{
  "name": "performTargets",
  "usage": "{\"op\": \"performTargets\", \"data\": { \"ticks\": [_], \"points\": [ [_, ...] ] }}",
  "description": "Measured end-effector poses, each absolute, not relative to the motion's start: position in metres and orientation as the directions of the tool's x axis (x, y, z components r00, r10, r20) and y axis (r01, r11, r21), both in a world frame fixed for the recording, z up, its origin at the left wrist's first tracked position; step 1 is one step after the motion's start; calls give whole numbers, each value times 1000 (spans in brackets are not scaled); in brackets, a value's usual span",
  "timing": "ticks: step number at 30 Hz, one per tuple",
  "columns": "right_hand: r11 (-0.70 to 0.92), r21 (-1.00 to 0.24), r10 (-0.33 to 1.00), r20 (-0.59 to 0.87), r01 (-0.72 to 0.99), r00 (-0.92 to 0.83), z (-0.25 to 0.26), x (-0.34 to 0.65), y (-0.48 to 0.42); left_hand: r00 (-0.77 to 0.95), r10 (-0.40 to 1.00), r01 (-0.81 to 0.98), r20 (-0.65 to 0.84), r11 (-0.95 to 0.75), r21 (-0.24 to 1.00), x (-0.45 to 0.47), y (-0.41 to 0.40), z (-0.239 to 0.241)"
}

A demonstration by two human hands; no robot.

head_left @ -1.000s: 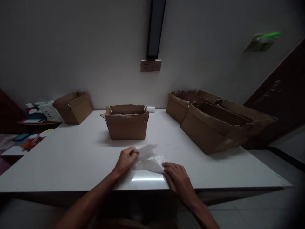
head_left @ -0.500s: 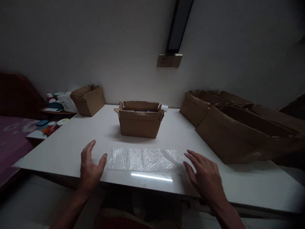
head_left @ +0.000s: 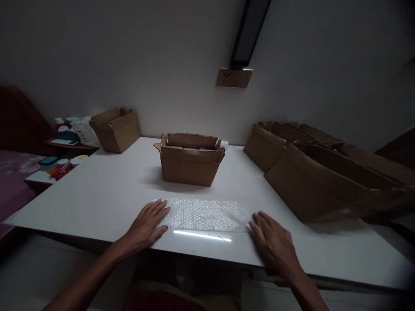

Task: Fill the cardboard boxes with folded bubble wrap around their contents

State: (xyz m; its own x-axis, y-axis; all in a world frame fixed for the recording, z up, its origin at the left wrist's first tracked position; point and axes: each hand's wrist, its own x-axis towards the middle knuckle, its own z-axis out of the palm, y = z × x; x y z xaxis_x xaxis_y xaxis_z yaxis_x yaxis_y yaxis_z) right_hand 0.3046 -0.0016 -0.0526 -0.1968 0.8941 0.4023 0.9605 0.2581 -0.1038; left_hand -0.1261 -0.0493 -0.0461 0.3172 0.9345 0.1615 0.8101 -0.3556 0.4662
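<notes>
A strip of clear bubble wrap (head_left: 204, 215) lies flat on the white table (head_left: 106, 194), near its front edge. My left hand (head_left: 146, 224) rests palm down over the left end of the strip, fingers stretched out and covering that end. At the right end, my right hand (head_left: 272, 237) lies with its fingertips at the wrap's edge, fingers extended; whether they touch it I cannot tell. Neither hand grips anything. Just behind the wrap stands an open cardboard box (head_left: 191, 164), its contents mostly hidden by the front wall.
Larger open cardboard boxes (head_left: 311, 185) fill the table's right side. Another cardboard box (head_left: 116, 131) stands at the back left corner. A small shelf (head_left: 42, 176) with tubs and packets sits beyond the left edge. A wall socket (head_left: 234, 77) is above the table.
My left hand has moved right and down from beside the bubble wrap onto its left end. My right hand has lowered slightly at the right end. The view has shifted a little.
</notes>
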Motion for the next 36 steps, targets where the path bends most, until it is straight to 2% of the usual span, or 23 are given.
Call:
{"op": "performTargets", "data": {
  "ticks": [2,4,6,8,11,14,16,18,21,24,27,29,31,33,36],
  "points": [
    [173,-95,894,432,980,-116,-51,304,0,300,939,815,167,-344,466,-125,-49,-46],
    [162,-125,896,434,979,-93,-47,287,2,294,941,822,169,-339,458,-120,-46,-47],
    [196,-224,907,411,955,-90,-40,271,4,296,940,818,171,-342,463,-117,-45,-47],
    [194,-381,936,349,904,-53,-29,265,7,279,941,795,190,-337,505,-115,-45,-45],
    [109,-595,959,273,796,73,-8,272,7,156,955,695,252,-288,659,-108,-49,-30],
    [131,-681,943,309,720,121,16,263,3,-23,983,471,184,-152,869,-97,-53,-6],
    [223,-679,939,342,699,33,27,233,-4,-64,996,255,60,-42,966,-90,-53,8],
    [356,-668,922,364,653,-131,31,191,-13,-22,999,52,-46,47,998,-84,-50,15],
    [566,-632,821,377,529,-429,26,135,-24,50,990,-79,-128,132,988,-80,-41,13],
    [651,-603,735,346,462,-583,16,116,-26,0,988,12,-158,158,987,-82,-30,1],
    [661,-539,744,380,521,-550,4,130,-14,-112,990,341,-87,120,932,-87,-23,-11],
    [685,-432,729,417,587,-543,-4,143,-1,-139,990,591,-22,101,801,-89,-23,-16],
    [704,-330,708,395,629,-586,-13,149,10,-131,991,754,-16,110,647,-93,-27,-17],
    [712,-280,700,352,644,-621,-22,151,17,-110,993,840,-49,120,529,-97,-33,-15],
    [710,-267,701,352,652,-620,-32,149,20,-108,993,887,-42,115,448,-105,-43,-9]
  ]
}}
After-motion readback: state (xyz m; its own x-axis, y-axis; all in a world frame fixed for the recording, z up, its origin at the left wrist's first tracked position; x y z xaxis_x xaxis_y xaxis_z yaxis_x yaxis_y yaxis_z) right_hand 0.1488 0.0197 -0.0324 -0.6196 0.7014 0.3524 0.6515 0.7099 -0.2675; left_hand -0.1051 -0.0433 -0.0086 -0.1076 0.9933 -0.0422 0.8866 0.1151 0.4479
